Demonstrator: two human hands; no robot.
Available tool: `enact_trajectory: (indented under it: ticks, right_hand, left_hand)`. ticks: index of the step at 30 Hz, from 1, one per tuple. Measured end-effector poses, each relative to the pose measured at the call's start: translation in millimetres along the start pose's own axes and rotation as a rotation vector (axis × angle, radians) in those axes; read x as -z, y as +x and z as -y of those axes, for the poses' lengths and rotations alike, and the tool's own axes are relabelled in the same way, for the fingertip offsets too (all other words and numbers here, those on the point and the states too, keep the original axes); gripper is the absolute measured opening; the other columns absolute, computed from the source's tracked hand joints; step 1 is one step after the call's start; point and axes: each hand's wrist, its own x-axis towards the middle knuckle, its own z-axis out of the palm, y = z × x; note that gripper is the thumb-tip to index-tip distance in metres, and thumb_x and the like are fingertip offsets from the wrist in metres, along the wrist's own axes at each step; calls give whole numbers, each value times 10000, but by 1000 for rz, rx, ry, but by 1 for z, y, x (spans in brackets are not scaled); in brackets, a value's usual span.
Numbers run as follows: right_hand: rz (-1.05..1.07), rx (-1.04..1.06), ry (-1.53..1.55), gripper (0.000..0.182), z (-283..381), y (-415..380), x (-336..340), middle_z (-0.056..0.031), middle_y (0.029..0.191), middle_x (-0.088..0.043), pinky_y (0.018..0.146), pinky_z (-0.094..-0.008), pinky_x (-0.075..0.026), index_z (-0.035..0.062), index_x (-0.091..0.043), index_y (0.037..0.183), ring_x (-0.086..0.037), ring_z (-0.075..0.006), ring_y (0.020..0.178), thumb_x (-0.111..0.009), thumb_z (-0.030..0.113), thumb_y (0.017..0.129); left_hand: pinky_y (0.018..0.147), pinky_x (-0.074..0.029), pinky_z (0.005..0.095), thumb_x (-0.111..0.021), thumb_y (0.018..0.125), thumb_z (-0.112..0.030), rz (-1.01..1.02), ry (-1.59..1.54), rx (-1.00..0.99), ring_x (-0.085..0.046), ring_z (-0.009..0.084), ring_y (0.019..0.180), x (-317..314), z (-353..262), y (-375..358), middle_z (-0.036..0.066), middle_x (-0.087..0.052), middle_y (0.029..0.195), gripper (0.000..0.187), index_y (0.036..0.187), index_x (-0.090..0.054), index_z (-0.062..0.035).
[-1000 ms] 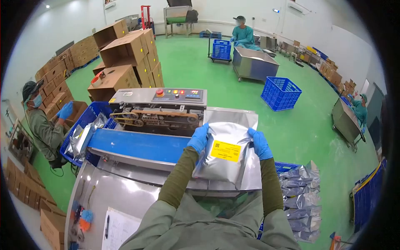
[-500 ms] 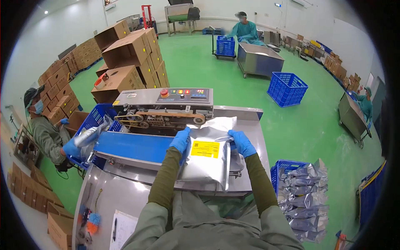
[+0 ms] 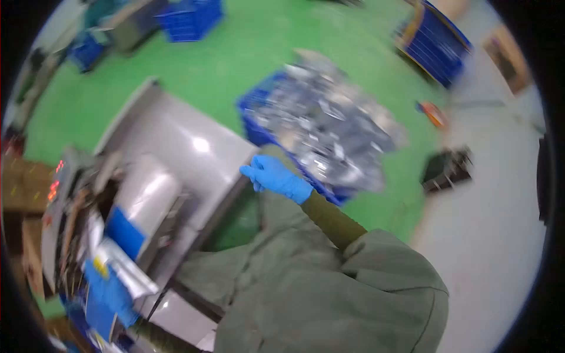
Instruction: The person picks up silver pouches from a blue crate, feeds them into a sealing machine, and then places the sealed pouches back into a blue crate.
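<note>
Head view: tilted and motion-blurred; edges of things are soft.
Foil pouch [image 3: 120, 267]: silver, with a small yellow label, at lower left, lying along the blue belt [image 3: 125, 232] of the sealing machine [image 3: 65, 194].
Left hand [image 3: 109, 297]: blue glove, at the near end of the foil pouch and touching it; fingers look wrapped around the pouch edge, though blur hides the exact grip.
Right hand [image 3: 275, 176]: blue glove, held in the air over the right edge of the desk [image 3: 176, 135], well apart from the foil pouch; fingers together and slightly curled, holding nothing.
Sleeve: dark olive, running from the right hand down to a grey-green coat that fills the near middle.
Sealing machine: red lights on its panel at far left; a rounded silver shape sits just beside the belt, detail not readable.
Blue crate [image 3: 259, 126]: on the green floor [image 3: 253, 53] just right of the desk, heaped with silver pouches [image 3: 329, 129].
Farther off: more blue crates [image 3: 191, 15] at the top, blurred.
</note>
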Motion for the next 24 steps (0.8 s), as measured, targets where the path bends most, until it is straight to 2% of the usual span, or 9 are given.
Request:
enact_trajectory:
  ticks: [4,6,7,9,11,13,20,22,24]
  right_hand:
    - [-765,123,-295,195,-83,-97,148,-54,822,-586,693,-282,-465,17,-592,919,-561,-148,767,-604,192,835]
    - [-1084,-62,-513,333,-98,-146,223,-165,937,-601,762,-359,-475,5,-565,1037,-596,-278,848,-628,217,789]
    - [-1153,-125,-996,410,-113,-163,253,-194,996,-586,774,-409,-471,21,-549,1086,-584,-347,898,-634,273,773]
    - [-871,-474,-1117,387,-125,-199,285,-219,935,-608,769,-431,-473,9,-606,976,-582,-389,874,-599,334,767]
    - [-762,-501,-989,349,-189,-184,322,-213,845,-616,742,-425,-479,11,-624,870,-591,-389,826,-574,342,773]
    - [-628,-518,-880,350,-196,-172,332,-206,755,-623,716,-420,-485,13,-642,764,-600,-389,778,-549,350,779]
    - [-337,88,-942,349,34,-102,198,-160,550,-569,533,-421,-430,18,-603,586,-553,-313,514,-528,277,808]
    - [-370,426,-891,295,83,-98,169,-105,500,-566,468,-301,-421,-37,-633,644,-542,-146,449,-575,203,807]
    - [-325,338,-709,267,163,-106,130,-46,502,-562,426,-262,-395,-38,-656,678,-521,-118,433,-591,188,804]
  left_hand:
    - [1029,-335,350,-344,968,-380,106,38,153,-413,320,1237,-22,96,7,164,-377,1384,505,1366,-346,-68]
    - [1028,-335,347,-345,970,-367,42,30,83,-417,317,1234,-31,65,27,163,-382,1381,495,1364,-351,-67]
    - [1027,-336,344,-346,972,-354,-37,17,37,-421,314,1231,-30,51,34,162,-388,1378,485,1362,-356,-66]
    - [1026,-336,338,-349,975,-329,-226,-21,-43,-430,308,1225,-12,28,29,159,-400,1371,466,1359,-366,-64]
    - [1024,-337,331,-352,979,-303,-391,-48,-118,-438,302,1219,-11,-5,35,157,-412,1364,448,1356,-377,-62]
    - [1032,-322,321,-382,975,-226,-202,-460,-23,-433,267,1228,6,-70,28,149,-433,1353,413,1344,-401,-42]
    - [1012,-337,317,-503,916,-199,176,-905,-197,-478,207,1170,12,-126,10,140,-507,1284,429,1279,-462,25]
    - [1003,-353,325,-567,875,-192,286,-1015,-266,-504,205,1144,9,-158,1,131,-552,1231,429,1248,-502,10]
    - [989,-373,332,-618,837,-224,461,-1103,-340,-531,217,1118,37,-207,-8,128,-597,1166,434,1212,-544,-17]
